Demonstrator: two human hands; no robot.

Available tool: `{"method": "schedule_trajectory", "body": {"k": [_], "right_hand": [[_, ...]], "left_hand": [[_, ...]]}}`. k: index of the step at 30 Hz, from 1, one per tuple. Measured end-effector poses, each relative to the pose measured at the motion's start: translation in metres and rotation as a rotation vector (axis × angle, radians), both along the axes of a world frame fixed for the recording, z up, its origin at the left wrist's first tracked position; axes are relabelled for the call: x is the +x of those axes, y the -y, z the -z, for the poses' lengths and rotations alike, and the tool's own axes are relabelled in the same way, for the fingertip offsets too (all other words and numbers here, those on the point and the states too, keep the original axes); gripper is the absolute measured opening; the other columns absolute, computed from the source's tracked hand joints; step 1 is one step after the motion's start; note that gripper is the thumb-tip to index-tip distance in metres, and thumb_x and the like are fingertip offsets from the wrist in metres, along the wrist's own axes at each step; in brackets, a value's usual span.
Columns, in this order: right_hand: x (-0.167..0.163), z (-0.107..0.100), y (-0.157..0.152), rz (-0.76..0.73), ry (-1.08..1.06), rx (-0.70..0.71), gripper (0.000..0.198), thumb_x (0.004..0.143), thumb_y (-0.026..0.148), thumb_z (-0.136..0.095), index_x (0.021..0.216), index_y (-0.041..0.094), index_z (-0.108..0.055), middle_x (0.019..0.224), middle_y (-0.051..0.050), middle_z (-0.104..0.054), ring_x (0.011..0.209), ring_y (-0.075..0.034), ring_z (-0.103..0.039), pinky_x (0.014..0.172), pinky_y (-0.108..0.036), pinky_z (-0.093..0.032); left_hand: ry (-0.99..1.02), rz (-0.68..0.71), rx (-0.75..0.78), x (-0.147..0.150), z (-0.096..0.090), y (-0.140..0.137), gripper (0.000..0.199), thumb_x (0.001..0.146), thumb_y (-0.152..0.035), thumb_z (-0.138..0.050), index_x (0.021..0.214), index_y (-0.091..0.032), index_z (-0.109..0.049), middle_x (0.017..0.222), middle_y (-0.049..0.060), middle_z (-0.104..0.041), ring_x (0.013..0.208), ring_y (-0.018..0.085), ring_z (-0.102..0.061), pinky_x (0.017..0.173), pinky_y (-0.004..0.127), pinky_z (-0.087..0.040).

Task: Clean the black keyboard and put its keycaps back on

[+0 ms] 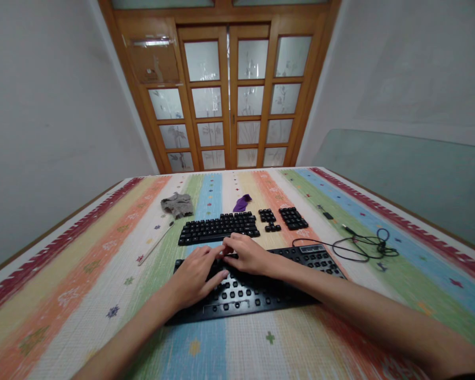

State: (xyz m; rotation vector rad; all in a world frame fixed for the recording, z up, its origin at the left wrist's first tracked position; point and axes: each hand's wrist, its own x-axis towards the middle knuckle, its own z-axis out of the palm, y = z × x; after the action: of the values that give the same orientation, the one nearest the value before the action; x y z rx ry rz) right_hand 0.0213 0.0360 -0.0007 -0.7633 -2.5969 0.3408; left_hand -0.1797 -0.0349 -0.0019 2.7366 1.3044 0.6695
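Note:
A black keyboard base (257,302) with its keycaps off lies across the table in front of me, showing rows of bare key sockets. My left hand (198,277) rests over its left part, fingers stretched forward and thumb spread to the side. Just right of it, my right hand (245,254) reaches over the base's back edge with fingers bent together; their tips meet the left fingertips. Anything between the right fingers is too small or hidden to make out. Behind the base sit loose black keycaps (217,230), laid out in keyboard order, with smaller keycap groups (293,218) to the right.
A grey cloth (177,205) and a purple cloth (243,202) lie behind the keycaps. At left is a thin white stick with a dark tip (157,244). The keyboard's black cable (364,248) is coiled at right. A striped tablecloth (114,285) covers the table.

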Motion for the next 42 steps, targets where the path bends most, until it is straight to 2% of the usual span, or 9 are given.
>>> {"method": "schedule_trajectory", "body": {"k": [5, 12, 18, 24, 30, 37, 42], "right_hand": [[-0.004, -0.008, 0.001, 0.002, 0.116, 0.02, 0.004, 0.084, 0.013, -0.065, 0.087, 0.014, -0.063, 0.083, -0.008, -0.063, 0.077, -0.018, -0.056, 0.066, -0.026, -0.037], [-0.002, -0.014, -0.003, -0.002, 0.168, 0.009, 0.007, 0.085, 0.016, -0.065, 0.091, 0.013, -0.068, 0.085, -0.008, -0.065, 0.075, -0.017, -0.057, 0.065, -0.026, -0.037], [-0.001, -0.032, -0.033, -0.167, 0.151, -0.057, 0.013, 0.074, 0.008, -0.071, 0.085, 0.016, -0.073, 0.085, -0.005, -0.07, 0.085, -0.018, -0.061, 0.077, -0.026, -0.044], [-0.013, -0.032, -0.086, 0.139, 0.043, 0.019, 0.022, 0.078, 0.002, -0.059, 0.088, 0.015, -0.075, 0.09, -0.008, -0.074, 0.094, -0.022, -0.062, 0.087, -0.032, -0.045], [-0.03, -0.017, -0.13, 0.278, 0.042, 0.004, 0.015, 0.084, 0.013, -0.063, 0.093, 0.012, -0.075, 0.095, -0.011, -0.076, 0.091, -0.02, -0.066, 0.086, -0.03, -0.047], [-0.041, -0.005, -0.143, 0.363, 0.138, -0.019, 0.017, 0.083, 0.013, -0.061, 0.087, 0.013, -0.077, 0.093, -0.012, -0.077, 0.093, -0.024, -0.067, 0.086, -0.031, -0.048], [-0.044, -0.004, -0.143, 0.389, 0.181, -0.034, 0.018, 0.084, 0.014, -0.061, 0.088, 0.014, -0.078, 0.094, -0.012, -0.077, 0.095, -0.024, -0.067, 0.088, -0.03, -0.048]], "left_hand": [[0.045, 0.009, -0.006, 0.001, 0.004, 0.002, 0.039, 0.1, -0.042, -0.05, 0.131, -0.018, -0.046, 0.11, 0.011, -0.064, 0.1, 0.028, -0.061, 0.09, 0.045, -0.05], [0.071, 0.003, 0.001, 0.001, 0.007, 0.005, 0.041, 0.1, -0.043, -0.05, 0.132, -0.018, -0.046, 0.109, 0.011, -0.064, 0.099, 0.029, -0.062, 0.09, 0.046, -0.05], [0.071, 0.002, 0.009, 0.002, 0.006, 0.007, 0.041, 0.1, -0.043, -0.049, 0.133, -0.019, -0.046, 0.111, 0.011, -0.066, 0.102, 0.029, -0.062, 0.091, 0.046, -0.05], [0.067, 0.001, 0.008, 0.003, 0.006, 0.011, 0.043, 0.101, -0.042, -0.048, 0.137, -0.02, -0.041, 0.119, 0.011, -0.067, 0.108, 0.029, -0.062, 0.095, 0.048, -0.047], [0.062, -0.009, -0.021, 0.005, 0.004, 0.013, 0.045, 0.101, -0.041, -0.048, 0.14, -0.019, -0.037, 0.122, 0.012, -0.067, 0.111, 0.029, -0.061, 0.098, 0.048, -0.044], [0.07, -0.009, -0.068, 0.005, 0.002, 0.014, 0.044, 0.102, -0.04, -0.048, 0.138, -0.019, -0.035, 0.128, 0.012, -0.065, 0.117, 0.03, -0.059, 0.105, 0.053, -0.036], [0.031, 0.0, -0.019, 0.007, 0.002, 0.015, 0.047, 0.101, -0.041, -0.048, 0.139, -0.016, -0.036, 0.129, 0.014, -0.063, 0.115, 0.03, -0.06, 0.105, 0.053, -0.037]]}}
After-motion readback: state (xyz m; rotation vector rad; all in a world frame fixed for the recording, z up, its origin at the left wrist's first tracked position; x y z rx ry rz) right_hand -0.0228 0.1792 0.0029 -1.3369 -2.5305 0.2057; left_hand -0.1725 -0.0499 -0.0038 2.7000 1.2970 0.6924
